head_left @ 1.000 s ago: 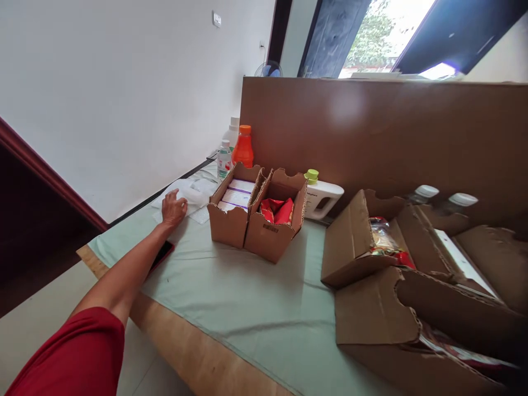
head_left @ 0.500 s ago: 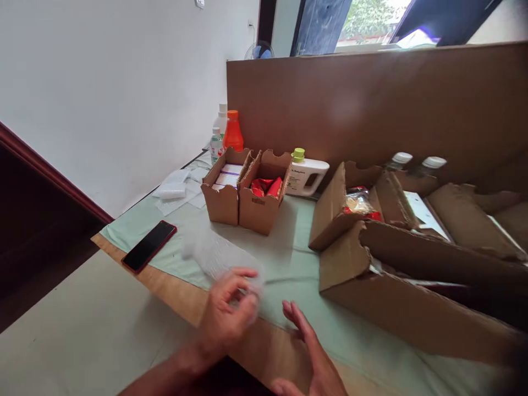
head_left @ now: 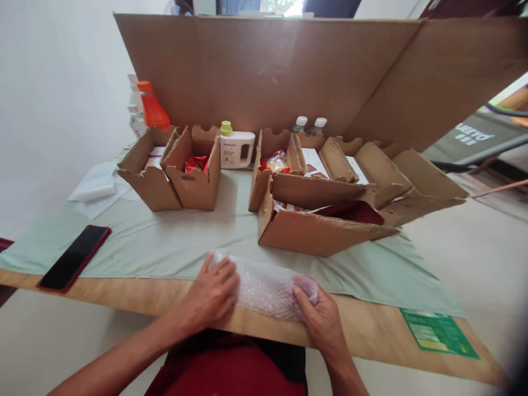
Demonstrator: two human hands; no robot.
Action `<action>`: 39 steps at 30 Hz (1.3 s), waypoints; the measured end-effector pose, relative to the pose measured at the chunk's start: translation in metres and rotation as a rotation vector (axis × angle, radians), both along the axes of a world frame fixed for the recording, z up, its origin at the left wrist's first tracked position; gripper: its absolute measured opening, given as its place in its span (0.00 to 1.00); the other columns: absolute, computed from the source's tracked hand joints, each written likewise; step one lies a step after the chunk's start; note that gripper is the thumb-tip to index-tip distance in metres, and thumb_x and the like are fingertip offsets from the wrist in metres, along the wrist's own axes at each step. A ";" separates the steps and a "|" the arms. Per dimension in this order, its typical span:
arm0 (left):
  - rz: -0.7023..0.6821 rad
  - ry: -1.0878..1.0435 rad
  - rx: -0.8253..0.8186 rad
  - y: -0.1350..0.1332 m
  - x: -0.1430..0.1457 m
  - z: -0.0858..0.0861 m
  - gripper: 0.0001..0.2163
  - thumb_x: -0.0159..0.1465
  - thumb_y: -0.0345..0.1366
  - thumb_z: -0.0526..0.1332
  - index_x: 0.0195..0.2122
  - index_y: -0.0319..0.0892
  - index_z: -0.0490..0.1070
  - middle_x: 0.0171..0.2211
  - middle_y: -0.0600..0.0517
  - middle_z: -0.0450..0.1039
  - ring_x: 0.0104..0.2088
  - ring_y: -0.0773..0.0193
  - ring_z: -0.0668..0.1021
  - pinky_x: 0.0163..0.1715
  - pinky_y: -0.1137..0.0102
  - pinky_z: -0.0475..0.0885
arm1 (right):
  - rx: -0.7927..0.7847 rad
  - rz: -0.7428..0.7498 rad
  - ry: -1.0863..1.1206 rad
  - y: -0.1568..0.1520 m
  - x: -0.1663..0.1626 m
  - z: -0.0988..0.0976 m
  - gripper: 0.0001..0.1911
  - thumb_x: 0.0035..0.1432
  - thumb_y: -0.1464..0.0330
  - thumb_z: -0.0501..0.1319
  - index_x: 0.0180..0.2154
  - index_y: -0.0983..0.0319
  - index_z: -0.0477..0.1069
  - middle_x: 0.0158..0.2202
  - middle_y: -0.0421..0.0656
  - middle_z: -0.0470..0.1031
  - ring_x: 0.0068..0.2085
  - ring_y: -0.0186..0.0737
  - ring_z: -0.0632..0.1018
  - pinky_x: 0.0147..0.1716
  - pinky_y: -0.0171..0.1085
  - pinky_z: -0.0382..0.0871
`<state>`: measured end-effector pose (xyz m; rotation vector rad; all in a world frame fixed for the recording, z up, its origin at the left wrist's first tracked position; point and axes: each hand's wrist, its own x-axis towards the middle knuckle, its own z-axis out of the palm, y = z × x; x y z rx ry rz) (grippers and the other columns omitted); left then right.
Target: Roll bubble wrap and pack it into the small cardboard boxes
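Observation:
A clear piece of bubble wrap [head_left: 264, 287] stretches between my hands at the front edge of the table, lying over the green cloth and bare wood. My left hand [head_left: 215, 289] holds its left end, knuckles up, with the thumb hidden. At the other end, my right hand [head_left: 324, 316] grips it with the thumb on top. The fingers of that hand show pinkish through the plastic, behind or inside it; which of the two I cannot tell.
A phone [head_left: 75, 257] lies left, below more bubble wrap [head_left: 95, 181]. Cardboard bins [head_left: 192, 187] with packets flank a white jug [head_left: 236, 151]. A long cardboard box [head_left: 322, 231] stands before further bins. An orange bottle [head_left: 153, 107] and cardboard panel [head_left: 247, 60] are behind; a green card [head_left: 439, 333] lies right.
The view has swung right. The bubble wrap, held by my left hand alone before, now lies spread sideways. My right hand, previously empty with fingers apart, has taken its right end.

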<state>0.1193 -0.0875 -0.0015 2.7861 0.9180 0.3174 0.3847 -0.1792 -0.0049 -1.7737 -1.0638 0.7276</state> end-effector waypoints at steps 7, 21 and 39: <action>0.216 0.057 0.215 0.022 -0.075 0.008 0.08 0.60 0.30 0.58 0.36 0.44 0.77 0.42 0.44 0.82 0.48 0.42 0.80 0.55 0.36 0.67 | -0.026 -0.190 -0.435 -0.015 0.057 -0.005 0.27 0.59 0.50 0.58 0.47 0.64 0.78 0.37 0.50 0.83 0.37 0.51 0.83 0.39 0.46 0.78; -0.011 -0.186 0.062 -0.010 0.031 -0.022 0.26 0.66 0.29 0.53 0.67 0.37 0.59 0.62 0.36 0.72 0.62 0.44 0.73 0.60 0.46 0.70 | 0.097 0.512 -0.749 0.019 -0.061 -0.001 0.24 0.65 0.75 0.55 0.61 0.62 0.69 0.65 0.51 0.69 0.66 0.49 0.68 0.62 0.51 0.69; -0.097 -0.298 0.082 -0.013 0.060 -0.024 0.17 0.68 0.27 0.54 0.54 0.43 0.75 0.59 0.41 0.75 0.64 0.47 0.72 0.58 0.51 0.75 | 0.055 0.185 -0.775 -0.014 -0.011 0.001 0.17 0.68 0.70 0.55 0.56 0.59 0.72 0.63 0.51 0.70 0.64 0.53 0.69 0.59 0.54 0.67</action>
